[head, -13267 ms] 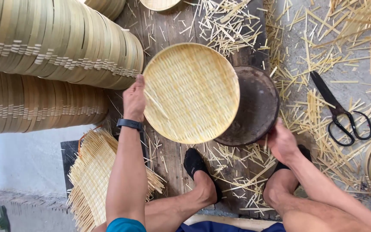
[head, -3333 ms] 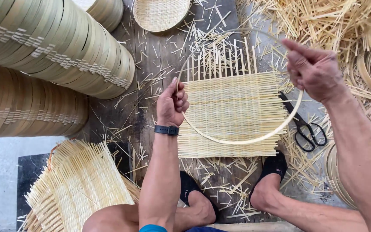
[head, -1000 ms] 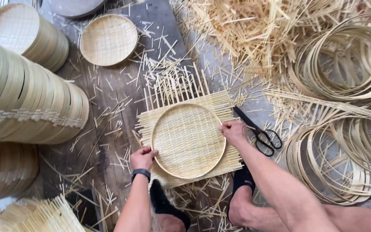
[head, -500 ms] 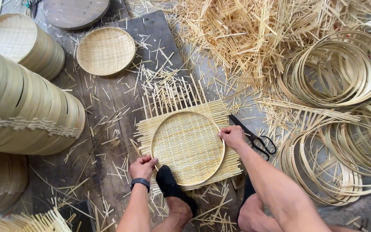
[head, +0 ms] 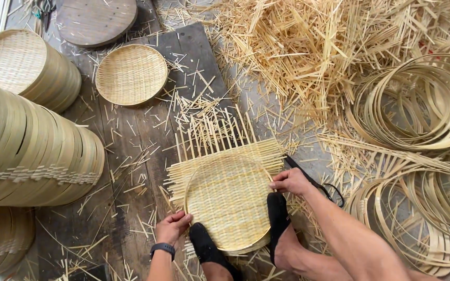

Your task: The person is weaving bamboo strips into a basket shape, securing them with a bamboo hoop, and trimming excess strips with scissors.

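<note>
**Two hands and two feet pin a bamboo ring on a woven mat**

Two bare hands press at the edge of a round bamboo hoop (head: 228, 204) lying on a square woven bamboo mat (head: 220, 171) at lower centre of the frame. The left hand (head: 173, 227), a dark band at its wrist, grips the hoop's lower-left rim with fingers curled closed on it. The right hand (head: 290, 182) rests on the right rim, fingers bent down over the hoop and mat edge. Both feet in black shoes (head: 278, 218) stand on the lower part of the hoop, one left of centre, one right. Loose mat strips stick out toward the top.

Black scissors (head: 316, 183) lie just beside the right hand, partly hidden by the forearm. A finished shallow tray (head: 131, 74) sits at upper left on a dark board, with stacks of trays (head: 32, 156) along the left edge. Coils of bamboo rings (head: 417, 104) fill the right side, and a heap of offcuts (head: 308, 47) covers the top centre.
</note>
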